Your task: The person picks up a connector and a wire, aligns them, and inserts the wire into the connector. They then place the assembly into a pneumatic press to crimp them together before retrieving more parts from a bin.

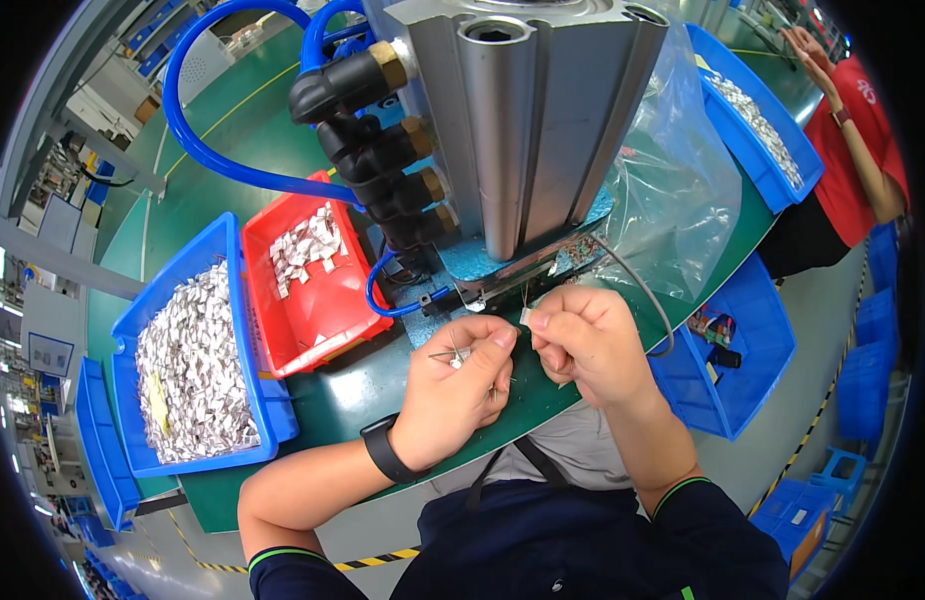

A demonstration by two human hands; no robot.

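Where the right hand (594, 342) is stationed: a small white part (525, 316) is pinched between thumb and forefinger, at six o'clock of the metal cylinder (557, 130).
Left hand (450, 392): curled; wired pieces (458, 359) are gripped within the fingers.
Red tray (317, 318): placed at ten o'clock from the hands; white pieces are contained.
Blue bin (244, 340): placed at nine o'clock; filled with silvery-white pieces.
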